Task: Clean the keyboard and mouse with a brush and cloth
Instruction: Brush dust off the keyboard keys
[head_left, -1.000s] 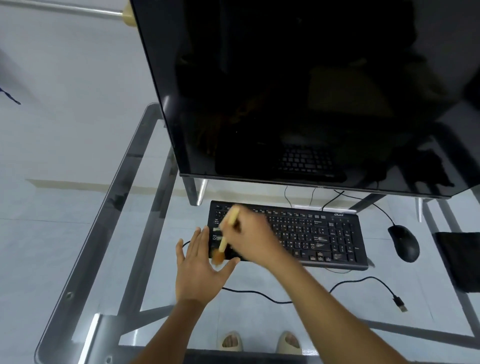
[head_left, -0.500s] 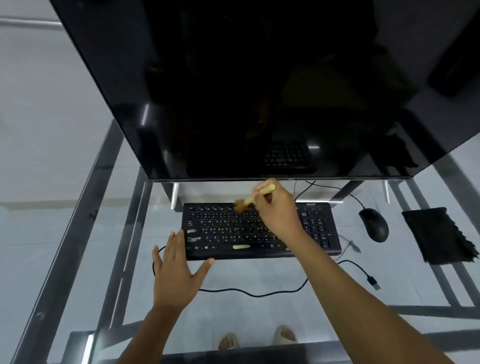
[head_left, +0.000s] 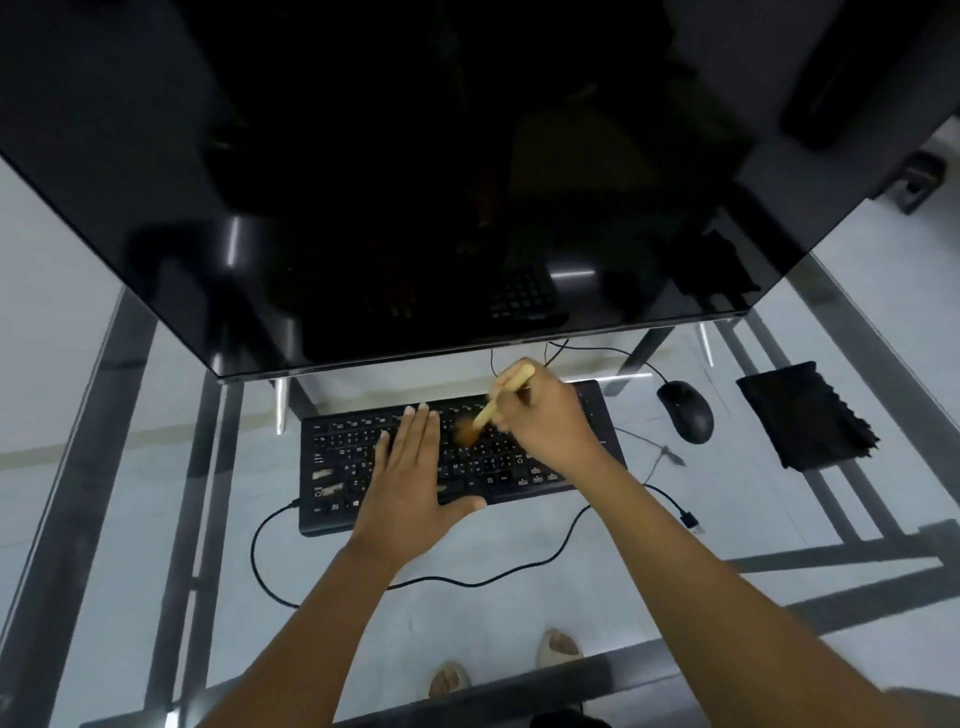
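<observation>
A black keyboard (head_left: 340, 467) lies on the glass desk under the monitor. My left hand (head_left: 410, 478) rests flat on its middle, fingers together and thumb spread, holding nothing. My right hand (head_left: 548, 421) grips a small brush (head_left: 498, 400) with a pale wooden handle; its brown bristles touch the keys just right of my left fingers. To the right of the keyboard sits a black mouse (head_left: 685, 410), and farther right lies a black cloth (head_left: 802, 415), neither touched by a hand.
A large dark monitor (head_left: 415, 182) overhangs the keyboard's far edge. A black cable (head_left: 467, 579) loops across the glass desk (head_left: 519, 613) in front of the keyboard and ends in a plug at the right. The desk's metal frame and sandalled feet show through the glass.
My left hand has moved from the desk in front of the keyboard up onto the keys. The brush has swept from the left end to the keyboard's upper middle.
</observation>
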